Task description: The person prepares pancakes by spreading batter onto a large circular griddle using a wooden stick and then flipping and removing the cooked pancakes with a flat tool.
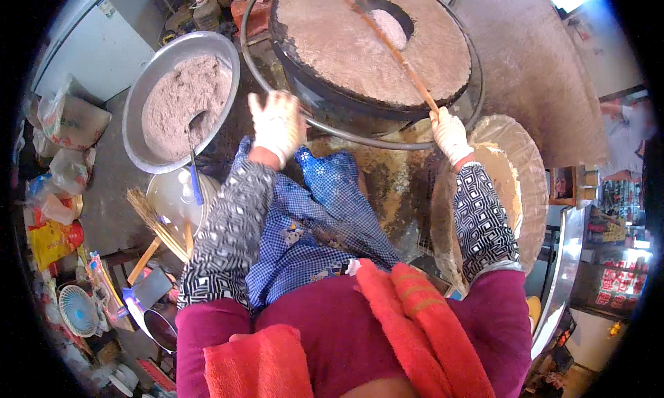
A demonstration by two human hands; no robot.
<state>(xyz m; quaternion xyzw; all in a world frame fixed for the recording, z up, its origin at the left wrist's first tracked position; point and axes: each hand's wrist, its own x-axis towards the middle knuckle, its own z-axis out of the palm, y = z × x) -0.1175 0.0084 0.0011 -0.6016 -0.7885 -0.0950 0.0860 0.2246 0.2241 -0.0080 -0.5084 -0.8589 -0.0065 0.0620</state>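
Note:
In my gloved right hand [450, 133] is the lower end of a long wooden stick [402, 60]. The stick slants across a round griddle [332, 89] coated with a thin brownish layer of batter [321, 34]. Toward the far side of that layer, a pale pinkish lump [389, 28] sits within a dark bare patch. My left hand [277, 123], also gloved, is held with fingers apart over the near left of the metal ring [358, 137] around the griddle. It appears to hold nothing. Whether it touches the ring is unclear.
Left of me stands a metal basin [129, 102] of pinkish-brown batter [181, 97] with a blue-handled ladle [195, 180]. Below it are a bucket [171, 193] and a straw brush [155, 224]. A large brown sheet [524, 60] and a plastic-lined container [531, 190] are at right.

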